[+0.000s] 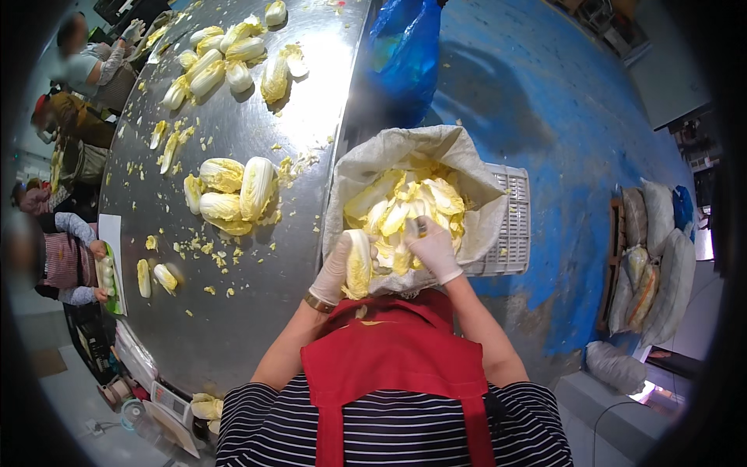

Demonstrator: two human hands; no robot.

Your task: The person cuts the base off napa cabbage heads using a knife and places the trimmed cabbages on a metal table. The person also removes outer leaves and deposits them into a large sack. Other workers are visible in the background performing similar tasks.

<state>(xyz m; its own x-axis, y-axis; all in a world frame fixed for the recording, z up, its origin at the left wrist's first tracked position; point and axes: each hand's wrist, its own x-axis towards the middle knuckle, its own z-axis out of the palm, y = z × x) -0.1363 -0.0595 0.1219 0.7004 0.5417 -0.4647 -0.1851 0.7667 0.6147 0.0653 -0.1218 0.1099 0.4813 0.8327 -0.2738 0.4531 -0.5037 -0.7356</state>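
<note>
My left hand (pixel 330 276), in a thin whitish glove, holds a small napa cabbage (pixel 358 267) upright at the near left rim of a white woven sack (pixel 352 169). Trimmed yellow and white cabbage leaves (pixel 408 195) fill the mouth of the sack. Above these leaves is my gloved right hand (pixel 435 248), its fingers bent and blurred. Something greyish shows at its fingertips, too unclear to name. On the steel table to the left lies a cluster of several napa cabbages (pixel 257 188).
More napa cabbages (pixel 207 77) and leaf scraps lie on the steel table (pixel 233 327). A white plastic crate (pixel 513 219) stands right of the sack, a blue plastic bag (pixel 402 64) beyond it. A person (pixel 69 257) handles a green pack across the table. Filled sacks (pixel 668 286) rest far right.
</note>
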